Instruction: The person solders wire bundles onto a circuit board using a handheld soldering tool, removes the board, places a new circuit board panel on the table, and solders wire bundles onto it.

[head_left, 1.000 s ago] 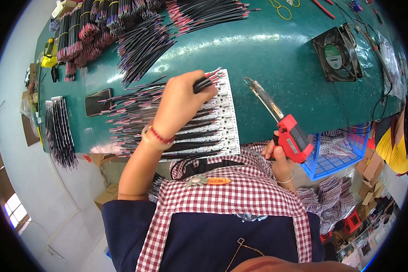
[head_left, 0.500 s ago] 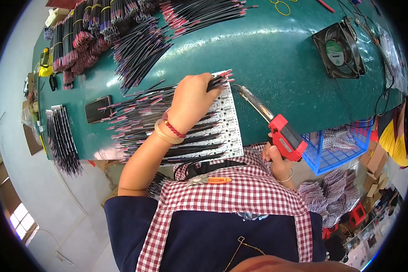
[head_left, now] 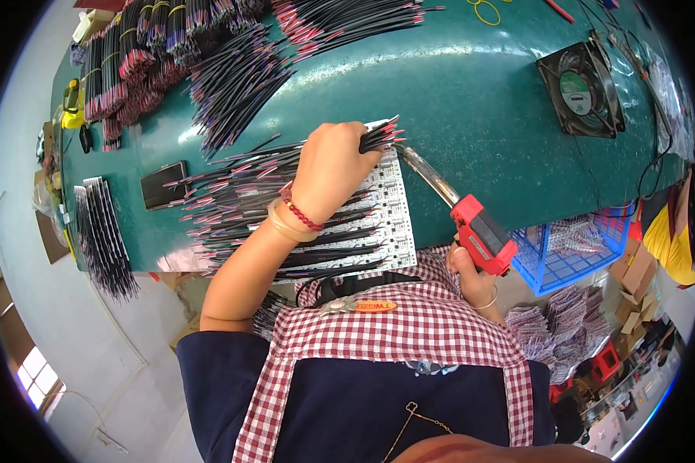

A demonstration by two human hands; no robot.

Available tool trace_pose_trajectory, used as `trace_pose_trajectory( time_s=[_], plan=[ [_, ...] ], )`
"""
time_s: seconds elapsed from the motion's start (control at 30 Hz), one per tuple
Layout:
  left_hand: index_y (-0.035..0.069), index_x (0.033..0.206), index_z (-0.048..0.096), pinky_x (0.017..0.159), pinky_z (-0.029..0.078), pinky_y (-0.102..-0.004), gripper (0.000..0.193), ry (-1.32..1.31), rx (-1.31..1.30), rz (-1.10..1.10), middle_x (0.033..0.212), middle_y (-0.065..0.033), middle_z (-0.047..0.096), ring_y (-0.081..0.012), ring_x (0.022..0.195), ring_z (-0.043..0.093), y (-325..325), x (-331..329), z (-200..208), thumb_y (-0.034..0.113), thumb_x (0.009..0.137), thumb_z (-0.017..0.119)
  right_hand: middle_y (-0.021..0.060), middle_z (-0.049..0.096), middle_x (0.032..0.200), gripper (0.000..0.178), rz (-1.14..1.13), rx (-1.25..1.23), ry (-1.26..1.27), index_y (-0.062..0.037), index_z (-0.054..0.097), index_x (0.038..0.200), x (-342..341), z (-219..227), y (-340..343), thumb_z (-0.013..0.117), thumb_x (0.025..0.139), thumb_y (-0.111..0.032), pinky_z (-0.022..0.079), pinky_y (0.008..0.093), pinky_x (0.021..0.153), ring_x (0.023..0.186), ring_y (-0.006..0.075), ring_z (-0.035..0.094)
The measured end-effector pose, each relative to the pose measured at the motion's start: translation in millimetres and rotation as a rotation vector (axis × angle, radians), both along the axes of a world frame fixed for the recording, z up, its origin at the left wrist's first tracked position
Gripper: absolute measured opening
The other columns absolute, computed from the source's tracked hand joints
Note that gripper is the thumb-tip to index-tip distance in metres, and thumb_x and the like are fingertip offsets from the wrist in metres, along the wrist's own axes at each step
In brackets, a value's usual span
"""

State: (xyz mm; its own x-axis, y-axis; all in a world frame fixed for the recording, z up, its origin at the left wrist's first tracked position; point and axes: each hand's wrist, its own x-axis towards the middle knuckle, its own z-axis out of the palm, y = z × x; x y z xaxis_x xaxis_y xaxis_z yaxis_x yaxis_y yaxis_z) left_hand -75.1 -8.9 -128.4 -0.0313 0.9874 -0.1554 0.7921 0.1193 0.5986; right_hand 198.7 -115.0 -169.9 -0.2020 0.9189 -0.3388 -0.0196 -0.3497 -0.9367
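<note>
My left hand (head_left: 332, 166) is closed round a small bunch of black wires (head_left: 380, 136) with red and white tips, at the far right corner of a white circuit board panel (head_left: 398, 224). Rows of similar wires lie across the panel and stick out to its left. In my right hand (head_left: 472, 276) is a red soldering gun (head_left: 483, 238), gripped by its handle. Its metal barrel slants up and left, and the tip comes close to the panel's far right corner and the held wire ends. Whether the tip touches anything is too small to tell.
A black fan (head_left: 581, 89) stands at the right of the green table (head_left: 471, 100). Wire bundles (head_left: 239, 85) are piled at the far left. A dark phone-like slab (head_left: 164, 185) and wired strips (head_left: 104, 231) lie left. A blue basket (head_left: 571, 251) sits below the right edge.
The soldering gun's body has shifted slightly left, with its tip still by the panel's corner. My left hand keeps its grip on the wires and has barely moved.
</note>
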Motion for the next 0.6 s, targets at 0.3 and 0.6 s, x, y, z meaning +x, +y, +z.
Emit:
trace_pose_trajectory(
  time_s=[0.3, 0.6],
  plan=[
    [-0.006, 0.071, 0.062, 0.062, 0.046, -0.0452, 0.026, 0.019, 0.012, 0.023, 0.066, -0.0255, 0.057, -0.043, 0.065, 0.058, -0.6, 2.6, -4.2, 0.017, 0.075, 0.072, 0.0029, 0.062, 0.087, 0.014, 0.083, 0.071, -0.059, -0.001, 0.063, 0.1, 1.8, -1.1, 0.8, 0.065, 0.087, -0.006, 0.047, 0.0282, 0.068, 0.078, 0.0126, 0.057],
    [-0.006, 0.07, 0.062, 0.062, 0.046, -0.0458, 0.026, 0.032, 0.028, 0.016, 0.065, -0.0254, 0.057, -0.0428, 0.065, 0.058, -1.4, 2.5, -6.0, 0.017, 0.074, 0.072, 0.0024, 0.06, 0.082, 0.016, -0.019, -0.088, 0.107, 0.0001, 0.061, 0.101, -0.2, 9.1, 1.9, 0.064, 0.087, -0.006, 0.045, 0.0255, 0.062, 0.07, 0.0097, 0.055]
  ],
)
